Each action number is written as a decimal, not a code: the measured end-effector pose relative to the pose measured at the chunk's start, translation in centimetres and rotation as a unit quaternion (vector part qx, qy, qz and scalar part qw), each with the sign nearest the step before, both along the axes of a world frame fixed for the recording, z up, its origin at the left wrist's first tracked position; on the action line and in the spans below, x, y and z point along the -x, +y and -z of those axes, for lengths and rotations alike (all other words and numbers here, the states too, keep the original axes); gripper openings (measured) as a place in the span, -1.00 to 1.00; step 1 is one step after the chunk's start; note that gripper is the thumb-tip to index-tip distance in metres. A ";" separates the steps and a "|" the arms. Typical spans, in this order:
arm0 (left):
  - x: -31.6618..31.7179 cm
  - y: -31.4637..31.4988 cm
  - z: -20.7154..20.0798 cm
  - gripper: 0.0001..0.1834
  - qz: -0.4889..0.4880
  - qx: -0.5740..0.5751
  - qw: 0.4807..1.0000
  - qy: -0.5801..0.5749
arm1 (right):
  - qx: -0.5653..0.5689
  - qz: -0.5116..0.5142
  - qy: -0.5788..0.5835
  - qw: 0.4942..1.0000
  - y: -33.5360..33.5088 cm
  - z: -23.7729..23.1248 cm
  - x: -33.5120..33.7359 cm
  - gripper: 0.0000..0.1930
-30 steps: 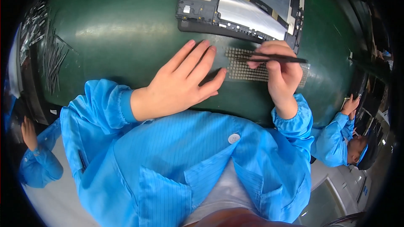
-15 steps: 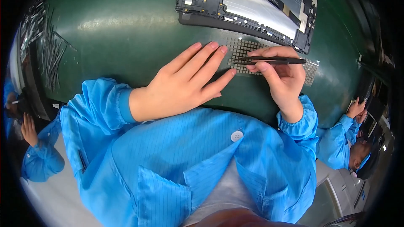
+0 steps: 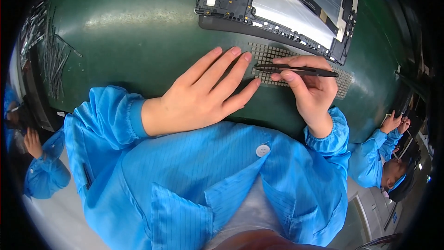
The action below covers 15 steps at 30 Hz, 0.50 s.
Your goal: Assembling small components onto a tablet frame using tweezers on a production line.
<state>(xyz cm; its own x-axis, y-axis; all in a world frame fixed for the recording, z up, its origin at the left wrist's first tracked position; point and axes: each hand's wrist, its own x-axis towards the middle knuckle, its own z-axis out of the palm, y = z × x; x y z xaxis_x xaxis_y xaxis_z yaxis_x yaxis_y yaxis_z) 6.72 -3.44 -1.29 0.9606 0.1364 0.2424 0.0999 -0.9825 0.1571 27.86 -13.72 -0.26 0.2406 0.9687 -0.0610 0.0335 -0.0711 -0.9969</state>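
- Head view: the sheet [image 3: 266,55] of small squares lies on the table [image 3: 129,55], below the flat device [image 3: 296,18] and partly under the right hand [image 3: 315,85]; its squares are beige-grey, set in tight, even rows.
- The tweezers [image 3: 300,70] are slim, dark and matte, with 2 long arms tapering to fine points; they lie nearly level above the sheet, points toward the left. Whether the points pinch a square, I cannot tell.
- The right hand grasps the tweezers between thumb and fingers.
- The left hand [image 3: 199,90] is spread palm down, grasping nothing, its fingertips at the sheet's left edge; whether they press on it, I cannot tell.
- The device has a black plastic frame with small brass-coloured dots, a smooth silvery metal sheet, a black ribbon and gold-coloured patches; a dark board with a curved edge sticks out beneath it.
- The table is green and smooth, with a soft shine.
- Thin dark strips [image 3: 58,67] lie in a loose heap at the left.
- The coat [image 3: 185,166] is blue, finely striped cloth with gathered cuffs and 1 round white button [image 3: 262,150].
- At each side, 1 co-worker in blue is partly visible.
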 end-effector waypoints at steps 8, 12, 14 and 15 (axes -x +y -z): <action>0.1 -0.1 0.0 -0.50 -0.006 -0.004 1.000 -0.004 | -0.012 -0.024 -0.083 0.996 -0.4 0.2 -0.1 -0.81; 0.1 -0.3 0.0 -0.52 -0.019 -0.008 1.000 -0.019 | -0.083 -0.047 -0.119 0.988 -0.4 0.3 -0.3 -0.83; 0.1 -0.2 0.0 -0.57 -0.024 -0.005 0.999 -0.024 | -0.079 -0.041 -0.086 0.992 0.1 0.0 -0.4 -0.83; 0.3 -0.3 0.0 -0.57 -0.027 -0.008 0.999 -0.028 | -0.097 -0.010 -0.027 0.995 0.7 -0.4 -0.1 -0.82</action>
